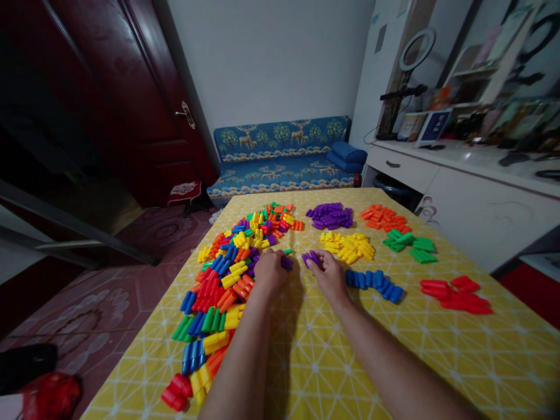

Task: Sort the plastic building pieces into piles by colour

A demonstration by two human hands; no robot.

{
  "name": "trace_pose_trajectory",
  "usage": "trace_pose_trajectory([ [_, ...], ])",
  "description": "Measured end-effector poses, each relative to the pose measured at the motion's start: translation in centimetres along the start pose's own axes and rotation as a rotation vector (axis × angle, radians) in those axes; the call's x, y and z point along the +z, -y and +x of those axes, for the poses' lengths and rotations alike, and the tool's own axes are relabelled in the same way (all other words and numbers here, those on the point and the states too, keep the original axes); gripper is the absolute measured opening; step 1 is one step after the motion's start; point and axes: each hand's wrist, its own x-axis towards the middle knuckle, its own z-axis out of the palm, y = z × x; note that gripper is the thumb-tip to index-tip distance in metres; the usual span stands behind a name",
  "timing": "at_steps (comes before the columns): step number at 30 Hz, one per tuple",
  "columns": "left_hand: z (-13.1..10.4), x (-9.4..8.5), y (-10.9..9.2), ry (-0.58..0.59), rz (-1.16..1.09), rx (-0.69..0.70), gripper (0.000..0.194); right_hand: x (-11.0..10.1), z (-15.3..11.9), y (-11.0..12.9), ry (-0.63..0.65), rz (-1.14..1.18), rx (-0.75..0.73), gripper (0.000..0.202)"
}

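My right hand pinches a purple plastic building block between thumb and fingers, just above the table. To its left, my left hand is curled at the right edge of a mixed heap of coloured blocks. Another purple block shows at the left hand's fingertips; the back of the hand hides much of that grip. A green block lies just beyond them. Blue blocks lie in a bent row right of my right hand, and a yellow pile sits behind it.
A yellow patterned cloth covers the table. Single-colour piles of purple, orange, green and red blocks stand at the back and right. Beyond are a blue sofa, a white dresser and a dark red door.
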Motion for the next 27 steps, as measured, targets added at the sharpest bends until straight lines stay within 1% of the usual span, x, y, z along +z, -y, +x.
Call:
trace_pose_trajectory([
  [2, 0.5, 0.9, -0.8, -0.117, -0.061, -0.074, 0.03, 0.0, 0.0, -0.1, 0.001, -0.019, -0.002, 0.032],
  [3, 0.8, 1.2, -1.2, -0.164, -0.108, -0.089, 0.031, 0.0, 0.1, -0.1, -0.002, -0.028, -0.004, 0.031],
  [5, 1.2, 1.7, -2.0, -0.254, -0.218, -0.091, 0.035, -0.1, 0.2, -0.1, -0.012, -0.037, -0.006, 0.032],
  [7, 1.3, 2.3, -2.6, -0.321, -0.319, -0.084, 0.036, -0.1, 0.1, -0.1, -0.019, -0.035, -0.003, 0.034],
  [9, 1.2, 2.9, -3.0, -0.329, -0.384, -0.08, 0.035, -0.1, 0.0, -0.1, -0.011, -0.022, 0.013, 0.035],
  [12, 0.7, 3.8, -3.1, -0.304, -0.405, -0.097, 0.03, -0.2, -0.2, 0.1, 0.011, 0.032, 0.045, 0.035],
  [15, 0.4, 4.0, -2.9, -0.312, -0.395, -0.109, 0.024, -0.3, 1.0, 0.8, 0.018, 0.098, 0.077, 0.039],
  [16, 0.3, 4.0, -2.9, -0.32, -0.393, -0.11, 0.022, -0.4, 1.9, 1.2, 0.014, 0.103, 0.093, 0.04],
  [18, 0.3, 3.9, -2.9, -0.33, -0.392, -0.114, 0.019, -0.7, 4.5, 1.9, -0.014, 0.078, 0.131, 0.041],
  [21, 0.4, 3.8, -2.9, -0.326, -0.39, -0.122, 0.017, -1.4, 9.8, 2.5, -0.078, 0.02, 0.167, 0.036],
  [24, 0.6, 3.9, -2.9, -0.318, -0.384, -0.124, 0.018, -2.1, 14.6, 2.3, -0.15, 0.001, 0.167, 0.029],
  [26, 0.6, 4.0, -2.8, -0.314, -0.386, -0.124, 0.019, -2.5, 16.4, 2.0, -0.198, 0.016, 0.132, 0.025],
  [27, 0.7, 4.0, -2.8, -0.313, -0.388, -0.126, 0.02, -2.7, 16.8, 1.9, -0.215, 0.033, 0.103, 0.024],
])
